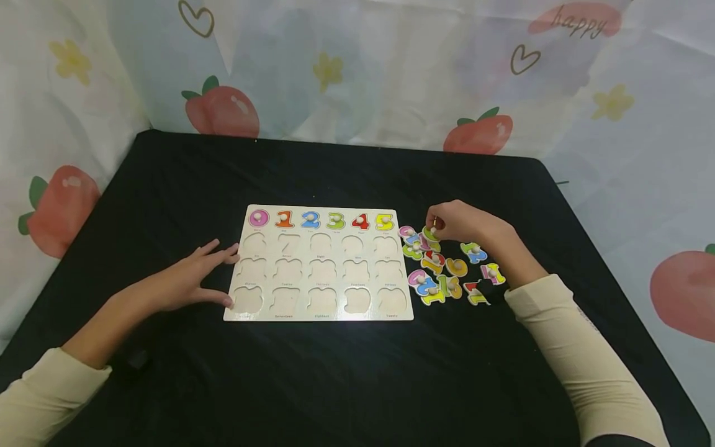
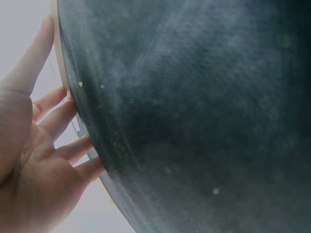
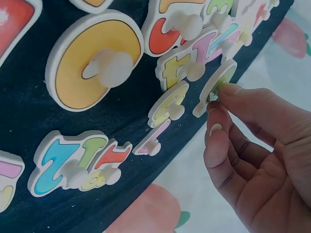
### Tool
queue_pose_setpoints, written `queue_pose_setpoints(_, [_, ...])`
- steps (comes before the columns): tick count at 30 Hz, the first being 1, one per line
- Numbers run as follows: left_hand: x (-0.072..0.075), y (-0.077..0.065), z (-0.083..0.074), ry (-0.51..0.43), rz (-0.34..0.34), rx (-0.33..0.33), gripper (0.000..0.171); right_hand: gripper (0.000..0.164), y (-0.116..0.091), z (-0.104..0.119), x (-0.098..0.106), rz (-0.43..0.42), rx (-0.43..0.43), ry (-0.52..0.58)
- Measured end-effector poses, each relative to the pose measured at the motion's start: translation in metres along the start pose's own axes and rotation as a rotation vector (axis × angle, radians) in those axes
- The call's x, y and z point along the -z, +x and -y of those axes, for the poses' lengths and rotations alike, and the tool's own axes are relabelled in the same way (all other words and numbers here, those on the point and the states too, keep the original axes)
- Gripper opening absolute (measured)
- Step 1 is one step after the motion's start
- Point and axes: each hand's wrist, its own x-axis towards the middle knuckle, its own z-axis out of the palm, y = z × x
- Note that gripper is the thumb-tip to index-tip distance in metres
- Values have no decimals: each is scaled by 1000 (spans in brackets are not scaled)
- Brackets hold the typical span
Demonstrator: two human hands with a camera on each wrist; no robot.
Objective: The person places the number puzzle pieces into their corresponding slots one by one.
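Note:
A pale number puzzle board (image 1: 318,248) lies on the black table, its top row filled with coloured, knobbed digits and bare recesses showing below. At its left edge is my left hand (image 1: 187,279), fingers spread and thumb on the near left corner. In the left wrist view the fingertips of the left hand (image 2: 43,165) meet the board's edge (image 2: 59,48). Right of the board, my right hand (image 1: 460,220) pinches a green number piece (image 3: 221,80) by its knob between thumb and index finger. That piece is tilted, seen nearly edge-on in the right wrist view.
Loose number pieces (image 1: 432,262) lie in a cluster against the board's right side, some overlapping. Several more, among them a blue and green piece (image 1: 474,252), lie under the right forearm. A fruit-printed cloth (image 1: 357,74) hangs behind the black table (image 1: 335,379).

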Motion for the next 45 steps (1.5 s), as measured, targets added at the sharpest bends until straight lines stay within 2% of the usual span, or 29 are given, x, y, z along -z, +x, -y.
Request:
queue_pose_setpoints(5, [1,-1,0,-4,0,1,95,11,5,6,-2,-3,23,-5])
queue_pose_setpoints(11, [0,0,1,2,3,3,95,10,18,22,-5,-8,64,-10])
queue_pose_setpoints(23, [2,2,0,2,16,17,96,10,51,71,-9,19,177,-27])
queue_pose_setpoints(30, [1,2,3,1,10,1,95,11,68,103,-13,60,248,-55])
queue_pose_setpoints(37, [0,3,-1,-9,11,-5,94,13,80,129,-18,119,290,-106])
queue_pose_setpoints(45, [0,4,-4,-1,5,-11,93,10,101,158,-29,143,407,-161])
